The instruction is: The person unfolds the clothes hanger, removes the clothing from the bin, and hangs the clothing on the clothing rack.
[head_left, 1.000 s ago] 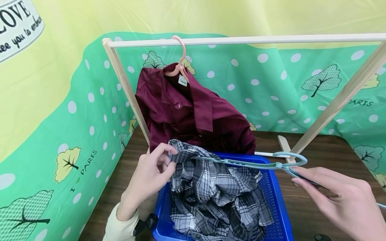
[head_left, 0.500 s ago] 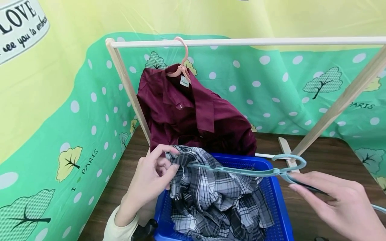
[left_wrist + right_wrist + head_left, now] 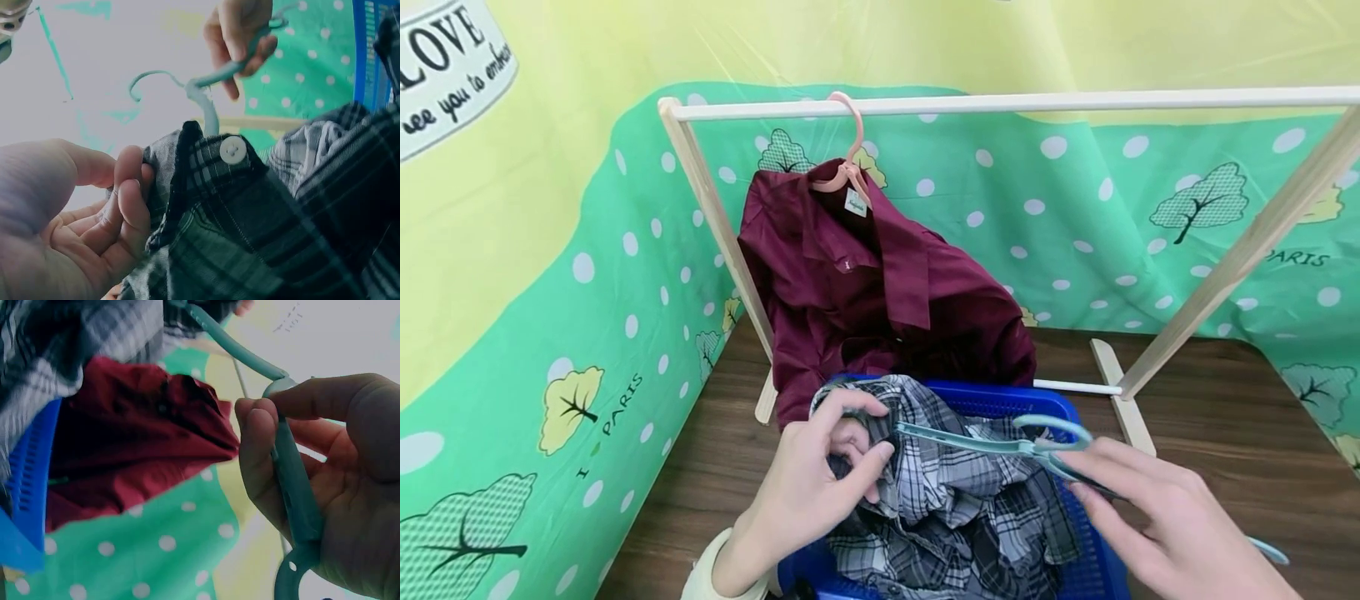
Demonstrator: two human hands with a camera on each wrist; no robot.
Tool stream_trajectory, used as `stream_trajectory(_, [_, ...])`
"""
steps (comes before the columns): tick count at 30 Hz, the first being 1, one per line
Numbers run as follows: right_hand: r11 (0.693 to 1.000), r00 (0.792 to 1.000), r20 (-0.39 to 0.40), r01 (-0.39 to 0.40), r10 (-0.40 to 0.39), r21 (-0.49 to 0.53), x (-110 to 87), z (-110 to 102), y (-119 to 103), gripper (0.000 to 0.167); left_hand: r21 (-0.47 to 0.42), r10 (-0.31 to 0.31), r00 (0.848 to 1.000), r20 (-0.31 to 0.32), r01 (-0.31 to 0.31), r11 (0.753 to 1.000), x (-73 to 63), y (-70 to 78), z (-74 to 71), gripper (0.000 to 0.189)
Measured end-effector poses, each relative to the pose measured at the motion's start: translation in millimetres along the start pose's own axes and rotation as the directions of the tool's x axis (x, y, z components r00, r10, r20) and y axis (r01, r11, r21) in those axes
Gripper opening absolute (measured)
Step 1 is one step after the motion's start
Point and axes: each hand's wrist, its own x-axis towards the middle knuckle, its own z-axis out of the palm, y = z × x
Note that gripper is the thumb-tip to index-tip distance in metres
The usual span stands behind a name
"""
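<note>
A grey and black plaid shirt (image 3: pixel 947 483) lies bunched in the blue basket (image 3: pixel 1101 542), its upper part lifted at the collar. My left hand (image 3: pixel 820 475) pinches the collar edge between thumb and fingers; a white button (image 3: pixel 233 150) shows beside them in the left wrist view. My right hand (image 3: pixel 1165 508) grips a light blue clothes hanger (image 3: pixel 970 440) near its hook. One arm of the hanger reaches into the shirt's collar, and its tip is hidden in the cloth. In the right wrist view, thumb and fingers (image 3: pixel 259 428) close round the hanger's other arm.
Behind the basket a maroon shirt (image 3: pixel 850 292) hangs from a pink hanger (image 3: pixel 853 137) on a white rail (image 3: pixel 1015 102). Wooden posts (image 3: pixel 1232 258) hold the rail up on a dark wood table (image 3: pixel 1217 417). A printed green and yellow cloth (image 3: pixel 1075 200) surrounds it.
My right hand has moved left with the hanger, pushing its arm further into the collar. The left hand, still pinching the collar, has shifted right and slightly down.
</note>
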Motion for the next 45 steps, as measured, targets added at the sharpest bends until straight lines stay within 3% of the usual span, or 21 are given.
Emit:
stream_trajectory(5, [0.996, 0.998, 0.010, 0.065, -0.066, 0.064, 3.1, 14.5, -3.4, 0.040, -0.010, 0.070, 0.996, 0.050, -0.070, 0.998, -3.0, 5.6, 11.0, 0.032])
stream_trajectory(9, [0.988, 0.996, 0.063, 0.057, -0.067, 0.145, 5.4, 23.0, -7.7, 0.035, -0.038, 0.092, 0.989, 0.118, -0.088, 0.995, -4.2, 7.9, 21.2, 0.032])
stream_trajectory(15, [0.980, 0.987, 0.139, 0.045, -0.074, 0.195, 8.8, 31.4, -13.9, 0.038, -0.082, 0.156, 0.956, 0.247, -0.139, 0.987, -6.1, 8.8, 36.4, 0.034])
stream_trajectory(18, [0.986, 0.991, 0.124, 0.031, -0.053, 0.167, 9.8, 31.2, -15.4, 0.036, -0.049, 0.127, 0.958, 0.256, -0.119, 0.992, -6.6, 6.9, 36.6, 0.035])
stream_trajectory(21, [0.988, 0.996, 0.078, 0.024, -0.037, 0.149, 11.1, 30.1, -15.7, 0.035, -0.002, 0.111, 0.971, 0.213, -0.113, 0.994, -5.8, 3.8, 30.4, 0.031])
stream_trajectory(22, [0.988, 0.998, 0.062, 0.025, -0.035, 0.153, 11.6, 30.0, -15.7, 0.034, 0.035, 0.134, 0.973, 0.186, -0.143, 0.989, -5.1, 2.2, 28.0, 0.030])
stream_trajectory(25, [0.989, 0.999, 0.012, 0.045, -0.047, 0.142, 12.8, 28.7, -14.9, 0.032, 0.166, 0.216, 0.973, 0.082, -0.227, 0.960, -1.8, -1.6, 22.8, 0.025])
stream_trajectory(29, [0.995, 0.998, -0.031, 0.053, -0.050, 0.090, 12.9, 26.8, -14.1, 0.043, 0.321, 0.287, 0.958, -0.017, -0.266, 0.909, 2.5, -5.1, 20.0, 0.028])
stream_trajectory(32, [0.996, 0.998, -0.041, 0.042, -0.039, 0.076, 11.8, 26.6, -14.1, 0.043, 0.412, 0.285, 0.959, 0.008, -0.263, 0.872, 4.2, -7.0, 17.7, 0.036])
stream_trajectory(34, [0.993, 0.999, -0.034, 0.032, -0.028, 0.114, 10.6, 27.3, -14.1, 0.037, 0.471, 0.277, 0.959, 0.053, -0.269, 0.840, 5.1, -8.7, 16.2, 0.038])
stream_trajectory(37, [0.983, 1.000, -0.005, 0.015, -0.014, 0.182, 9.2, 28.4, -13.8, 0.028, 0.510, 0.266, 0.957, 0.115, -0.286, 0.811, 6.3, -11.4, 15.2, 0.037])
stream_trajectory(45, [0.972, 0.998, 0.063, -0.021, 0.007, 0.235, 8.0, 29.6, -17.5, 0.059, 0.467, 0.348, 0.926, 0.146, -0.375, 0.801, 4.9, -11.1, 20.7, 0.036])
